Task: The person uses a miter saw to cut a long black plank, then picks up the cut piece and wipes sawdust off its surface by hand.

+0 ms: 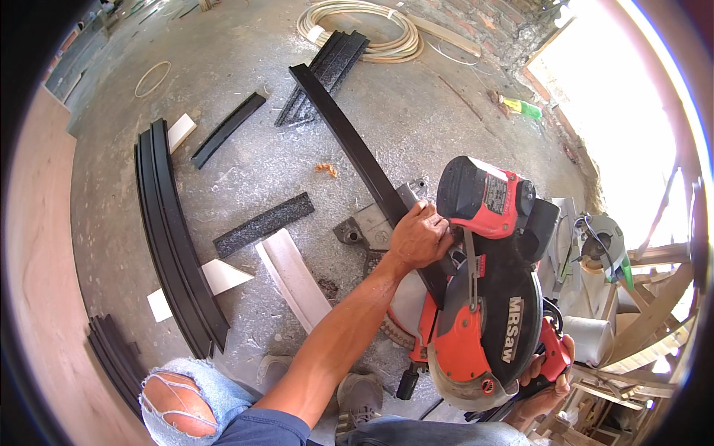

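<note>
At the saw (487, 312), a black bar (346, 137) runs beneath the left hand (420, 236), its fingers curled over it. The right hand (547, 392) wraps around the red handle (556, 357).

The black strip (348, 139) looks smooth — saw housing (497, 297) plastic, floor (230, 67) rough, dusty concrete.

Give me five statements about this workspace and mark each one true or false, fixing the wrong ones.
1. The left hand holds the long black strip near the saw. True.
2. The right hand is on a green bottle. False: it grips the saw's red handle.
3. A coiled hose lies on the floor. True.
4. The green bottle stands upright. False: it lies on its side.
5. The jeans are torn at the left knee. True.
</note>
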A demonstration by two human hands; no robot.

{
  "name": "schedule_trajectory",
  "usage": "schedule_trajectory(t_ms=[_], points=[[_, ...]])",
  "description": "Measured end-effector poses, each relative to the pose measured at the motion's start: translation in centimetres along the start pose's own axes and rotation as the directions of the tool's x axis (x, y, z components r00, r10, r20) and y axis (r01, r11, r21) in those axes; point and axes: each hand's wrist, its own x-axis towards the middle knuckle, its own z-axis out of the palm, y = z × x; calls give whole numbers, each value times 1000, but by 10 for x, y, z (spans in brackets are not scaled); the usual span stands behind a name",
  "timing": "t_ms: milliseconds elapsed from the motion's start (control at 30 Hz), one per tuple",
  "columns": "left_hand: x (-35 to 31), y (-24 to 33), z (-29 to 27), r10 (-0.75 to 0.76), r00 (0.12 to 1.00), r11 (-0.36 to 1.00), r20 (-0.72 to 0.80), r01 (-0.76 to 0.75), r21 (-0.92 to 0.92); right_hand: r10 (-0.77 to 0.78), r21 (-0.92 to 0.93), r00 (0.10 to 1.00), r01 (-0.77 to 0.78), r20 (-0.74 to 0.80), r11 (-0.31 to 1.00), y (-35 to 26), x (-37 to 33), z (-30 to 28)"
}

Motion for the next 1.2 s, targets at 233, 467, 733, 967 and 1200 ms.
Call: schedule_trajectory(t_ms=[233, 467, 733, 967, 1200], points=[[-1, -2, 0, 2, 999, 1000, 37, -2, -3, -25, -55, 998, 22, -52, 998, 0, -2, 6], [-3, -2, 1, 5, 1000, 1000, 13, -5, -6, -22, -31, 999, 21, -26, 999, 1, 0, 2], [-4, -2, 0, 1, 999, 1000, 39, -1, -2, -19, -24, 1000, 19, -21, 1000, 3, -2, -3], [-3, -2, -2, -14, 996, 1000, 91, 14, 0, -8, -7, 1000, 8, -12, 1000, 4, 2, 4], [-2, -1, -3, -8, 998, 1000, 68, 8, -3, -5, 12, 1000, 5, 5, 1000, 5, 2, 8]])
